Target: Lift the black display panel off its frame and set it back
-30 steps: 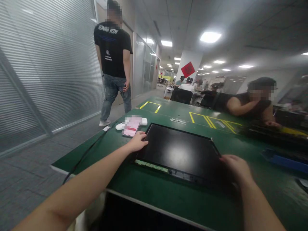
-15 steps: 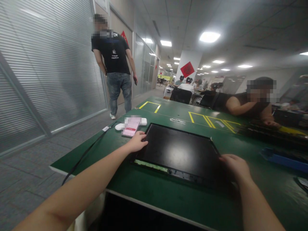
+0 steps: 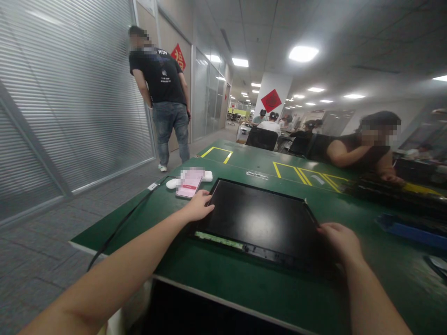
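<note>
A black display panel (image 3: 260,218) lies flat on the green table (image 3: 223,288), with a strip of green circuit board along its near edge. My left hand (image 3: 199,207) grips the panel's left edge, fingers curled over it. My right hand (image 3: 340,242) holds the panel's right edge near the front corner, fingers closed on it.
A phone with a pink screen (image 3: 188,184) and a white charger (image 3: 172,184) lie left of the panel; a black cable (image 3: 122,225) runs off the table. A person in a black shirt (image 3: 160,93) walks in the aisle. Another person (image 3: 363,149) leans on the table's far right. Blue tray (image 3: 412,228) at right.
My hands and the panel have stayed put. The person in the aisle has walked farther away along the glass wall.
</note>
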Available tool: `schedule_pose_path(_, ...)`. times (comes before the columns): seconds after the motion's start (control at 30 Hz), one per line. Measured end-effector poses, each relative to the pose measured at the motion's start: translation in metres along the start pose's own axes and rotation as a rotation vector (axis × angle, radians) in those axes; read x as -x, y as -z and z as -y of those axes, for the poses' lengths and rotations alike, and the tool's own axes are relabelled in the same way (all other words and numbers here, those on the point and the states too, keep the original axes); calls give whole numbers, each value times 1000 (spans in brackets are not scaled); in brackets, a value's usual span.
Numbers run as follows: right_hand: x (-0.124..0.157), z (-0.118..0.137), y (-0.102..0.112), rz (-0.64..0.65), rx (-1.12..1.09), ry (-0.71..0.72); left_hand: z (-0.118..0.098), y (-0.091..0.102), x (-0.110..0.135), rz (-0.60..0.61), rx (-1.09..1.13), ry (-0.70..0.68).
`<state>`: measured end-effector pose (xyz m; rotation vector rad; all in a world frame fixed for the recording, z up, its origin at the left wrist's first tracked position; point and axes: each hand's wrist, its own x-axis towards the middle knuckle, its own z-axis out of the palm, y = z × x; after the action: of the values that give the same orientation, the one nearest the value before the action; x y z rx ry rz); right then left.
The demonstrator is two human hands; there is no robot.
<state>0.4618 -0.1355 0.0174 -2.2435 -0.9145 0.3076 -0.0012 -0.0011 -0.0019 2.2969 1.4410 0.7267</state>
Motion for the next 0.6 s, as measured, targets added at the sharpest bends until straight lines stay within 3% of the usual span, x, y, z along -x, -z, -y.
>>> schedule_pose_path(0.23, -3, -2, 0, 8, 33, 13, -5, 0, 5, 57, -63, -30)
schedule_pose_path(0.37, -1, 0, 0, -12, 58, 41, -12, 10, 11, 81, -34, -64)
schedule_pose_path(0.5, 2, 3, -1, -29, 76, 129, -18, 28, 16, 182, 46, -261)
schedule_pose_path(0.6, 4, 4, -4, 37, 44, 222, -21, 36, 19, 296, 111, -363)
